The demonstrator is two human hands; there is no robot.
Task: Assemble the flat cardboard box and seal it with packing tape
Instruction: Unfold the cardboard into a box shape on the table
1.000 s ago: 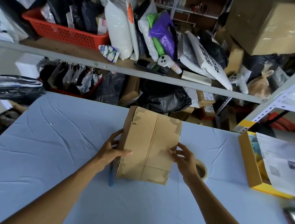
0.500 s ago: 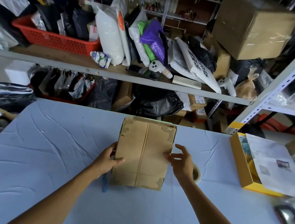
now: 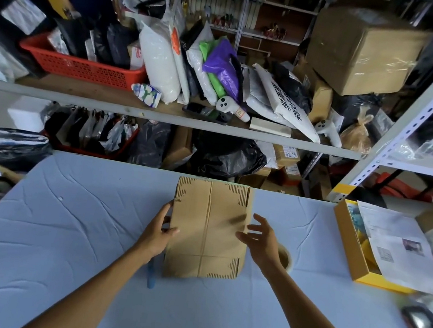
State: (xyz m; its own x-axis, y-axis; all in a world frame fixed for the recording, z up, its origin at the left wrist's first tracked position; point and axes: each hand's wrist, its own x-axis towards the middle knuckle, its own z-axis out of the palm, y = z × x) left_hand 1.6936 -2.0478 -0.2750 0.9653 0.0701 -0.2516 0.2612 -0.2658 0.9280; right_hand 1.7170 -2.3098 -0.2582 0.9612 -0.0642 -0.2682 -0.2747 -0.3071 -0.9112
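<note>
Two long, slim arms are showing above the table [image 3: 62, 225]. The left arm [image 3: 97, 294] and the right arm [image 3: 308, 315] are going bare all the way to the wrists. The left hand [image 3: 156, 234] and the right hand [image 3: 261, 239] are going bare too. The right hand is looking a little blurry.

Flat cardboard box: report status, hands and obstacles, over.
Left hand grips flat brown cardboard box at left edge. Right hand open beside right edge. Box not yet assembled or taped. Beige tape roll behind right hand.
</note>
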